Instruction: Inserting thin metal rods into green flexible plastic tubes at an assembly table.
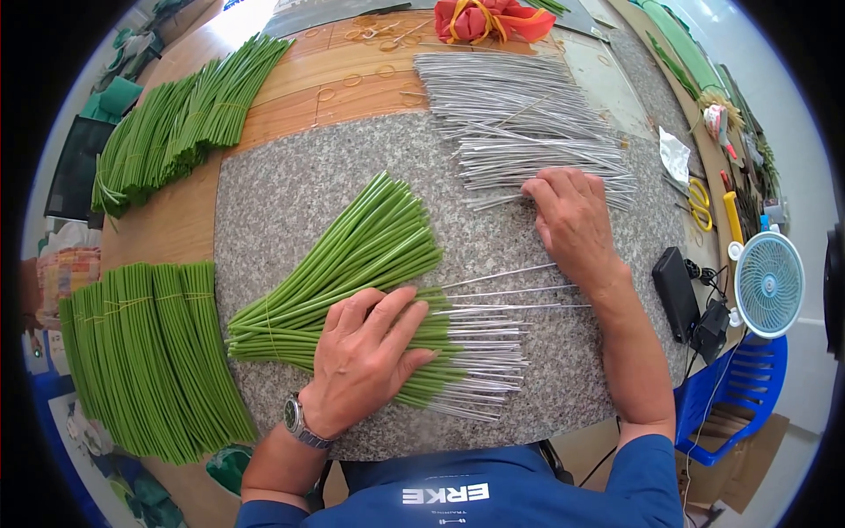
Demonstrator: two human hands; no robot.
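Observation:
A fanned bundle of green plastic stem tubes [370, 229] lies on the grey speckled board, tied with a thin band near its left end. Silvery wires [488, 339] stick out of the right ends of its nearer tubes; a few reach further right than the others. My left hand [365, 348], a watch on its wrist, rests across these tubes with fingers stretched and thumb apart. At the near edge of a loose pile of straight metal wires [519, 97], my right hand [568, 207] has its fingers curled down and pinched on wire; the fingertips are partly hidden.
Tied green bundles [145, 352] lie at the left, with more bundles [189, 123] behind them. Rubber bands [352, 79] and a red wrapping [488, 19] are at the back. At the right are yellow-handled scissors [700, 207], a black box [675, 293] and a small fan [770, 284].

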